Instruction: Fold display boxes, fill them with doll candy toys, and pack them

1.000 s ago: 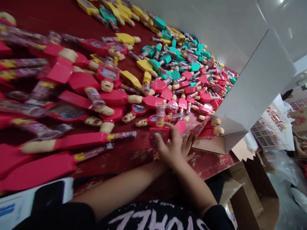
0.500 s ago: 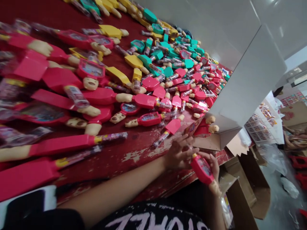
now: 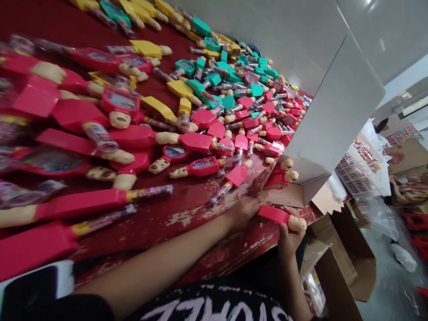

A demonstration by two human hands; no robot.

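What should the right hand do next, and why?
Probably guide the red plastic toy with a beige animal-shaped head into the open white cardboard box: the right hand holds it close in front, and similar beige-headed red toys already lie inside.

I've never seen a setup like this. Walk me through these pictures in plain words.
There is no machine here: you see a person's bare left hand and right hand. One camera, worn on the head, looks forward and down past the arms. On the worn red table lie many pink toys, yellow toys and green toys, many with cream-coloured ends. The right hand grips a pink toy by its cream-ended half; the left hand is at the other end, its fingers too hidden to tell their grip. A white carton stands at the right.
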